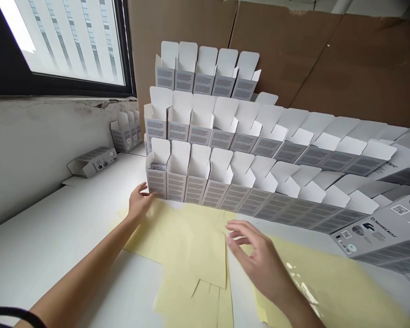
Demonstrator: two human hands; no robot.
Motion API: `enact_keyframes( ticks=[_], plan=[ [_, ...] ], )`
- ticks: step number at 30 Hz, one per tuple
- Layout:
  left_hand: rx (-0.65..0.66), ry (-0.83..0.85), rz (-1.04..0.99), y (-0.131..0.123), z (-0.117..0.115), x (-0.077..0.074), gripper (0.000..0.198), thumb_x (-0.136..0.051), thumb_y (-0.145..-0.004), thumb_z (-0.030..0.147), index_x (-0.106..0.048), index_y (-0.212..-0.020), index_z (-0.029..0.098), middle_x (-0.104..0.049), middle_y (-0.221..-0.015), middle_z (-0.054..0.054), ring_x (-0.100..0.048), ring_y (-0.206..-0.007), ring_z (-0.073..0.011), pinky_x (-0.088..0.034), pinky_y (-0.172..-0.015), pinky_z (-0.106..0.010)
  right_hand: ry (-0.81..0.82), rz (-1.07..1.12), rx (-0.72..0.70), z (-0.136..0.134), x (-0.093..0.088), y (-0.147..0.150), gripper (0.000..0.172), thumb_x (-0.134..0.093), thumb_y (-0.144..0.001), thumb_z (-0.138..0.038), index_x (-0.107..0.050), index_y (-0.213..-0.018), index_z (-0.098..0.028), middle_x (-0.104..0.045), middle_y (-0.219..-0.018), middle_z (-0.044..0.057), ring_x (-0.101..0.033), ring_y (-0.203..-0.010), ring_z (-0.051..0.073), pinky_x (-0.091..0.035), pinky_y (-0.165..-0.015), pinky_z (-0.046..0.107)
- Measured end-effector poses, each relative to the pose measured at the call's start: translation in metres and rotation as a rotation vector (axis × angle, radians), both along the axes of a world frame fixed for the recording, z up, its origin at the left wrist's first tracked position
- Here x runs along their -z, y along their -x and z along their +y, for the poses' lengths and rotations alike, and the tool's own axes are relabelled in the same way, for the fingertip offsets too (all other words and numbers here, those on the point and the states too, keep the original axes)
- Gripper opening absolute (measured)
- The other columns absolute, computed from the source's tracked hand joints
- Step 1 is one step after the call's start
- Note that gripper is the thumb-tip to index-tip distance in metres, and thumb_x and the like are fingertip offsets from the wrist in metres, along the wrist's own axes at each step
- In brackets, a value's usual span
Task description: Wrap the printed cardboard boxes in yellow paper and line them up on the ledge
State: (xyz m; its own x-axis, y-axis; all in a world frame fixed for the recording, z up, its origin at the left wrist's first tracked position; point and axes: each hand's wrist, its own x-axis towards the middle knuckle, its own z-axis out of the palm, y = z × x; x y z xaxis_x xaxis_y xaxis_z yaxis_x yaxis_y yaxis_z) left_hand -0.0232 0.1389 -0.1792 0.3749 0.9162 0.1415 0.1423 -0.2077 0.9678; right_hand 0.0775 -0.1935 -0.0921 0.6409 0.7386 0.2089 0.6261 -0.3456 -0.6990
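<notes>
My left hand [140, 200] is at the lower left corner of the leftmost white carton [156, 182] in the front row, its thumb by the front face and its fingers apart at the side. That carton stands upright with its top flap raised, and a printed item [158, 166] shows inside. My right hand [254, 255] hovers over the table with loosely curled fingers and nothing between them. Beneath and between my hands lie yellow paper sheets [191, 241], some with slits. Another yellow sheet with a shiny surface [328, 282] lies to the right, partly behind my right forearm.
Several rows of open cartons [222, 132] stand behind the front row. Printed cartons [372, 232] lie at the right. One carton [94, 162] lies on its side by the left wall, near a few upright ones [125, 134]. Brown cardboard [294, 59] backs the white table [48, 246].
</notes>
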Motion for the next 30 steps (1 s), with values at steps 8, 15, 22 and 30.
enact_keyframes(
  ticks=[8, 15, 22, 30],
  plan=[
    [-0.070, -0.013, 0.062, 0.003, -0.032, 0.000, 0.063, -0.065, -0.067, 0.026, -0.052, -0.128, 0.016, -0.064, -0.114, -0.011, -0.063, -0.087, -0.0208, -0.050, -0.065, -0.028, 0.069, 0.017, 0.212, -0.076, 0.004, -0.053, 0.037, -0.051, -0.089, -0.052, -0.065, -0.107, -0.023, -0.065, -0.111, 0.009, -0.064, -0.097, 0.022, -0.056, -0.078, 0.032],
    [-0.023, -0.029, 0.094, 0.006, -0.037, -0.005, 0.070, -0.062, -0.071, 0.022, -0.045, -0.138, 0.017, -0.064, -0.113, -0.012, -0.063, -0.094, -0.0227, -0.052, -0.064, -0.027, 0.186, -0.019, 0.117, -0.074, 0.020, -0.055, 0.035, -0.043, -0.095, -0.047, -0.063, -0.113, -0.025, -0.061, -0.124, 0.007, -0.059, -0.110, 0.021, -0.054, -0.087, 0.034],
    [-0.184, -0.050, -0.095, 0.002, -0.032, -0.016, 0.063, -0.058, -0.070, 0.015, -0.041, -0.131, 0.017, -0.044, -0.135, -0.014, -0.057, -0.092, -0.0163, -0.049, -0.061, -0.023, 0.032, -0.201, 0.090, -0.064, 0.029, -0.050, 0.026, -0.051, -0.089, -0.046, -0.067, -0.101, -0.029, -0.066, -0.113, 0.007, -0.063, -0.106, 0.025, -0.058, -0.071, 0.032],
    [-0.239, 0.063, -0.148, 0.025, -0.004, -0.013, 0.038, -0.056, -0.073, 0.020, -0.055, -0.110, 0.017, -0.059, -0.116, -0.012, -0.060, -0.093, -0.0199, -0.051, -0.076, -0.034, -0.017, 0.099, -0.459, 0.091, -0.004, 0.048, 0.023, -0.050, -0.089, -0.030, -0.067, -0.104, -0.025, -0.066, -0.112, 0.005, -0.063, -0.101, 0.019, -0.054, -0.088, 0.033]
  ],
)
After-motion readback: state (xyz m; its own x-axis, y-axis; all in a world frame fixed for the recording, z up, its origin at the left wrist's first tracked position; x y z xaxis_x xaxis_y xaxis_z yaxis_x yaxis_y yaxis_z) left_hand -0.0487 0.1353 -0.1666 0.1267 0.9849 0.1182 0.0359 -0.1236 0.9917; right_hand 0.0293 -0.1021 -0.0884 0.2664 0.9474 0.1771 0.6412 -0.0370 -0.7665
